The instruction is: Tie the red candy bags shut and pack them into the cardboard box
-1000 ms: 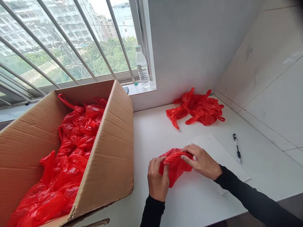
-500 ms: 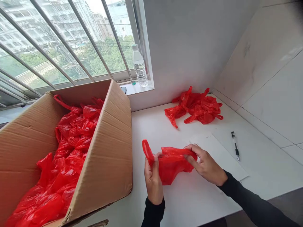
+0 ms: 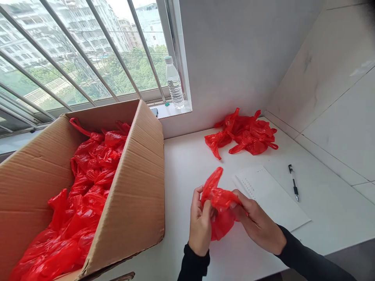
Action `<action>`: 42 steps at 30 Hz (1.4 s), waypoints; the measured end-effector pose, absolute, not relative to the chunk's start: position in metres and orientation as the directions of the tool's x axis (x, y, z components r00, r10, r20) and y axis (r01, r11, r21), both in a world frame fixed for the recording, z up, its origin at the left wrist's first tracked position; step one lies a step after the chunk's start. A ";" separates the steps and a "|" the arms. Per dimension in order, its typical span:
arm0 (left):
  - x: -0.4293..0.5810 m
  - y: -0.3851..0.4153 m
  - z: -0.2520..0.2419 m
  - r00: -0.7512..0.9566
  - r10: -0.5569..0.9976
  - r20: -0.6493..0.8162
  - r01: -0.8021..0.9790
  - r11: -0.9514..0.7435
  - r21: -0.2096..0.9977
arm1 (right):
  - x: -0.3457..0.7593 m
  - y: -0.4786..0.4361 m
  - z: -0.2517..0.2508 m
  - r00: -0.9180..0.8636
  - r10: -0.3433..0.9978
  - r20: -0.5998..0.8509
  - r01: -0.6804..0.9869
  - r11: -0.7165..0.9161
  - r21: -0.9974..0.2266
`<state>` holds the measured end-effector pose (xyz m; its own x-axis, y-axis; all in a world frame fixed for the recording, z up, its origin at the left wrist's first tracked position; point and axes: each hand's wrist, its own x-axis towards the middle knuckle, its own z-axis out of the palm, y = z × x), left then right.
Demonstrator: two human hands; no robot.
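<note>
A thin red plastic bag (image 3: 222, 224) is held between both hands above the white table. My left hand (image 3: 200, 224) is closed around the bag's left side, with one handle loop sticking up above the fingers. On the other side, my right hand (image 3: 258, 222) pinches the bag's upper right part between thumb and fingers. The middle of the bag is bunched up and its lower part hangs down. Part of the left fingers is hidden behind the plastic.
A cardboard box (image 3: 137, 195) full of red plastic bags (image 3: 90, 187) stands at left. More crumpled red bags (image 3: 249, 132) lie by the wall. A paper pad (image 3: 275, 199) and a pen (image 3: 293, 183) are at right. A water bottle (image 3: 175, 88) stands on the sill.
My hands have come closer together, and the bag, stretched out before, is now bunched. My left hand has shifted right, and the handle loop has moved right with it.
</note>
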<state>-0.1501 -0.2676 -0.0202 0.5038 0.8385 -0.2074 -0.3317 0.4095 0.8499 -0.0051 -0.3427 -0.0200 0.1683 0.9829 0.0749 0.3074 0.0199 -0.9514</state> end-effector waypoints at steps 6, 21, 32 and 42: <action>-0.152 -0.277 -0.006 0.624 0.771 -0.130 -0.023 0.184 0.983 | -0.011 -0.339 -0.017 0.074 0.992 0.097 0.543 0.042 -0.839; -0.158 -0.266 -0.013 0.703 0.639 -0.313 -0.225 0.617 0.754 | 0.000 -0.351 0.002 0.020 0.958 0.288 0.413 0.254 -0.874; -0.165 -0.271 -0.020 0.610 0.791 -0.043 0.027 0.033 0.999 | 0.008 -0.330 -0.013 0.022 0.993 -0.114 0.299 -0.115 -0.947; -0.158 -0.274 -0.049 0.492 0.829 0.266 0.102 -0.359 0.928 | 0.012 -0.327 -0.035 -0.198 0.957 -0.211 0.000 -0.216 -0.976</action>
